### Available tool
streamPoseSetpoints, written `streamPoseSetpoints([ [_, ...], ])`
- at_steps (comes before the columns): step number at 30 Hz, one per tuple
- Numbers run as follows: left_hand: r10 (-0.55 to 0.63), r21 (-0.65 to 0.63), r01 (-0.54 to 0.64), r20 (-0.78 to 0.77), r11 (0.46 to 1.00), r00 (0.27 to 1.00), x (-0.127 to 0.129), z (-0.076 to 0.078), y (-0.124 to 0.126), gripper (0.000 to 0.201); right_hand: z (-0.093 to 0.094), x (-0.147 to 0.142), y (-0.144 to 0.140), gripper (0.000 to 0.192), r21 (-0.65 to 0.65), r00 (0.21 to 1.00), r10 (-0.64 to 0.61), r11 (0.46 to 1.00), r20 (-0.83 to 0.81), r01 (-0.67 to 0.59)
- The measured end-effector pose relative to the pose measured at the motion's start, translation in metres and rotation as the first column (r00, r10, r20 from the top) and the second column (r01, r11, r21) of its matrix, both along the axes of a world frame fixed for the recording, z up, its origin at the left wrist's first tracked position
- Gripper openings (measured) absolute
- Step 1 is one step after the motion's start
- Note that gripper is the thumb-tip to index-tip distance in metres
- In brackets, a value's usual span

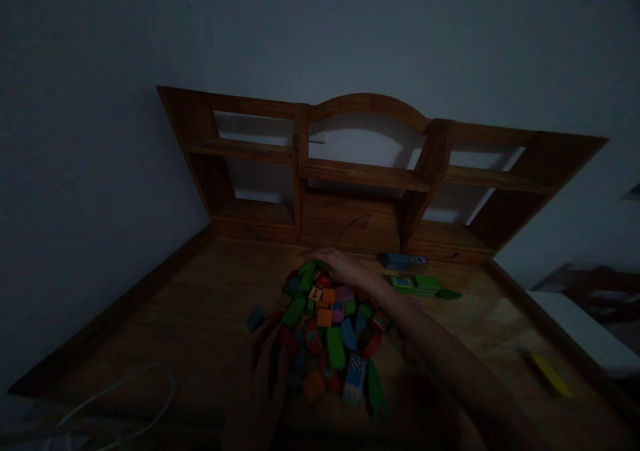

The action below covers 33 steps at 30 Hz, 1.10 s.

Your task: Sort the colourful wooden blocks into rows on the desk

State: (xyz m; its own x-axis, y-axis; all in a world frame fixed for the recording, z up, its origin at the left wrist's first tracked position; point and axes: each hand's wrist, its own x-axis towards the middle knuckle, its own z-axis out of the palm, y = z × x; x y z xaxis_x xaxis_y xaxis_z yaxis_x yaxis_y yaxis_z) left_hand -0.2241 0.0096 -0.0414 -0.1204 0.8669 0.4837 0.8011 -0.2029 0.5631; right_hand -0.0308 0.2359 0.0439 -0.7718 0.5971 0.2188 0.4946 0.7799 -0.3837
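A heap of painted blocks lies on the wooden desk top, with an orange block [324, 317] in its middle and a long green block [335, 348] nearer me. My right hand [336, 265] reaches across to the far side of the heap. Its fingers stretch left beside a green block [309, 273]; the fingertips are partly hidden and dim. At the near left side, my left hand [263, 371] has its fingers apart and slightly bent, close to a red block [286, 341]. A blue block [255, 318] lies just beyond that hand. Whether the left fingertips touch the red block, I cannot tell.
A wooden shelf unit [365, 174] stands along the back. Green blocks [427, 285] are lined up at the right rear, with blue blocks [397, 261] behind them. A yellow block [551, 375] lies far right. A white cable [167, 397] loops at the left front.
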Motion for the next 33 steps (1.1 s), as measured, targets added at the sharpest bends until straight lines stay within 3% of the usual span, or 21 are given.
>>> streamPoseSetpoints([
  [5, -0.032, 0.024, 0.035, -0.12, 0.999, 0.992, -0.005, -0.012, -0.002, 0.045, -0.021, -0.019, 0.036, 0.029, -0.012, 0.997, 0.07, 0.998, 0.043, -0.069],
  [7, -0.028, 0.034, 0.034, -0.169, 0.999, 0.985, -0.007, -0.017, -0.002, 0.045, -0.025, -0.023, 0.041, 0.029, -0.016, 0.995, 0.079, 0.997, 0.055, -0.078],
  [10, 0.007, 0.011, -0.006, -0.117, 1.0, 0.993, -0.007, -0.017, -0.002, 0.049, -0.027, -0.023, 0.042, 0.029, -0.013, 0.996, 0.068, 0.998, 0.065, -0.067],
  [14, 0.021, 0.014, -0.019, -0.113, 1.0, 0.993, -0.004, -0.014, -0.001, 0.051, -0.018, -0.01, 0.037, 0.029, 0.014, 0.999, -0.009, 1.0, 0.045, 0.009],
  [20, 0.028, 0.093, -0.011, -0.189, 0.996, 0.982, -0.009, -0.024, 0.001, 0.047, 0.022, 0.055, 0.02, 0.032, 0.047, 0.986, -0.163, 0.985, -0.019, 0.164],
  [24, -0.008, 0.15, 0.081, -0.433, 0.985, 0.901, -0.018, -0.037, 0.001, 0.035, 0.039, 0.123, 0.001, 0.037, 0.047, 0.961, -0.276, 0.96, -0.016, 0.276],
  [27, 0.018, 0.224, 0.11, -0.502, 0.968, 0.865, -0.02, -0.039, 0.001, 0.029, 0.038, 0.168, -0.015, 0.036, 0.028, 0.935, -0.354, 0.935, 0.015, 0.354],
  [33, 0.006, 0.131, 0.039, -0.324, 0.991, 0.946, -0.013, -0.025, -0.002, 0.043, 0.02, 0.211, -0.037, 0.032, -0.042, 0.9, -0.426, 0.901, 0.091, 0.431],
])
